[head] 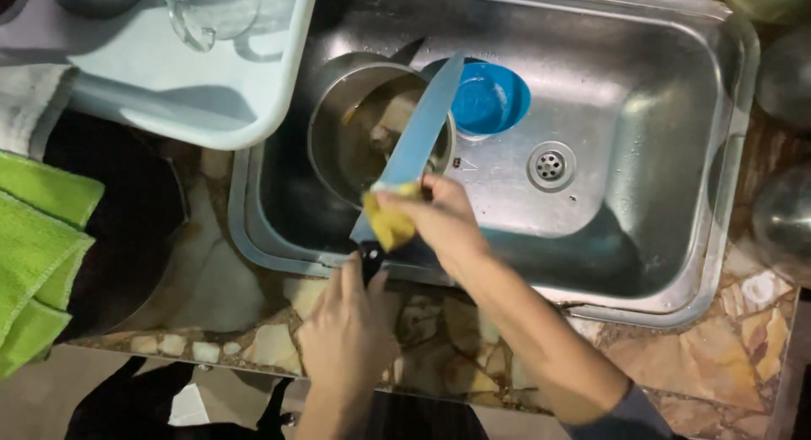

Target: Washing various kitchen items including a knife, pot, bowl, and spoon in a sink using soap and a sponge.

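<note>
**Long kitchen knife held over the steel sink**

A long steel-bladed kitchen knife with a black handle (414,144) is held above the stainless steel sink (642,111), its tip pointing away from the person and its blade slanting over a round steel pot (338,144). The black handle is gripped by the left hand (348,330), whose fingers are closed around it at the sink's near rim. A yellow sponge (390,220) is pinched in the right hand (443,220), fingers folded over it, and is pressed against the lower part of the blade, just above the handle.

Cloudy water and scraps are seen inside the pot, which stands in the left part of the sink. A round blue plastic bowl (492,98) lies just beside it, partly hidden by the blade, and the round drain (551,164) is near, to the right. A pale blue plastic basin (203,68) overlaps the sink's left edge. Green cloths (38,263) lie at the far left on the mottled stone table (743,355).
</note>
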